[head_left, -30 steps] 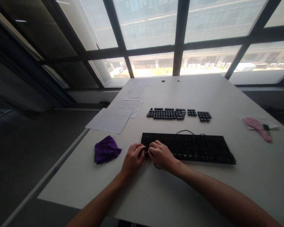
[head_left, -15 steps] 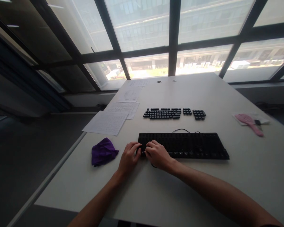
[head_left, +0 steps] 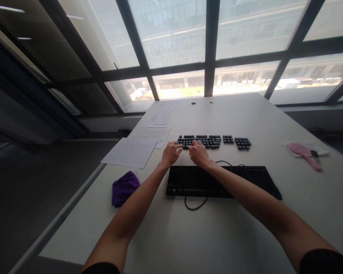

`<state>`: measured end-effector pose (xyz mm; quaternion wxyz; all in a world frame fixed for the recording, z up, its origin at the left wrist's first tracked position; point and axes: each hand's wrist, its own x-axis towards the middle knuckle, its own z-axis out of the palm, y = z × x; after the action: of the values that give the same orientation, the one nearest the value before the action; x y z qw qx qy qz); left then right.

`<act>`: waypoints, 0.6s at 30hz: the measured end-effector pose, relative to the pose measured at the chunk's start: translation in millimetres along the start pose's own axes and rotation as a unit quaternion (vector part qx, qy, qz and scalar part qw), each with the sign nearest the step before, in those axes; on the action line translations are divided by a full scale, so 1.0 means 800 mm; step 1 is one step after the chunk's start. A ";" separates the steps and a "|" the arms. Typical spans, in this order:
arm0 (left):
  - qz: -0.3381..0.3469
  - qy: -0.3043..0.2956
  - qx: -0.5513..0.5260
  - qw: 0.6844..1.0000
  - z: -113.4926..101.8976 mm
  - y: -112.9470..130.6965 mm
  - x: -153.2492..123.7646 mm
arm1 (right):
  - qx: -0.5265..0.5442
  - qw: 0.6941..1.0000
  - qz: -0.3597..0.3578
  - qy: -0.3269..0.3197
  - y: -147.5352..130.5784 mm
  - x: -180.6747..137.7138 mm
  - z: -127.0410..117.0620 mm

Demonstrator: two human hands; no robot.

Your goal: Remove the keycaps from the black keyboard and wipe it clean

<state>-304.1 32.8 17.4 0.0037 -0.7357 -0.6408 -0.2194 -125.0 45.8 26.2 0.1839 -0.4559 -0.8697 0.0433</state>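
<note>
Several dark keycaps [head_left: 211, 142] lie in grouped rows on the table beyond a black keyboard [head_left: 197, 180]. My left hand [head_left: 170, 153] is at the left end of these rows, thumb and fingers slightly apart, nothing visible between them. Just right of it, my right hand [head_left: 199, 153] reaches over the front rows with its fingers curled together. Whatever its fingertips hold, if anything, is too small to make out. The keyboard lies flat under my right forearm, and its surface looks dark, with few details showing.
A purple cloth [head_left: 125, 188] lies by my left forearm. Printed papers [head_left: 130, 151] run along the table's left edge. A black cable [head_left: 196, 208] loops out in front of the keyboard. At the right a pink hairbrush [head_left: 304, 155] rests on a clear bag. Windows stand behind the table.
Both hands have moved forward from the keyboard's left end to the loose keycaps beyond it. The cable loop in front of the keyboard now shows more fully.
</note>
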 end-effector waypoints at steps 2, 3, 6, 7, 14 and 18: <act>0.003 -0.004 0.011 1.000 0.010 -0.002 0.011 | -0.009 1.000 -0.006 -0.005 0.004 0.013 0.009; 0.005 -0.006 0.017 1.000 0.014 -0.003 0.014 | -0.013 1.000 -0.010 -0.007 0.005 0.018 0.014; 0.012 -0.013 0.028 0.999 0.021 -0.003 0.018 | -0.019 1.000 -0.018 -0.012 0.005 0.026 0.024; 0.014 -0.014 0.030 0.999 0.022 -0.002 0.018 | -0.020 1.000 -0.021 -0.013 0.004 0.027 0.026; 0.040 -0.021 0.006 0.999 0.021 -0.003 0.011 | -0.006 0.999 -0.048 -0.020 0.004 0.022 0.028; 0.042 -0.025 -0.022 0.999 0.019 -0.004 0.010 | 0.017 0.998 -0.060 -0.030 0.003 0.020 0.026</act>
<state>-301.5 45.7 5.2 -0.0191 -0.7671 -0.6043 -0.2142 -138.9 62.5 10.5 0.1680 -0.3979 -0.8999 0.0603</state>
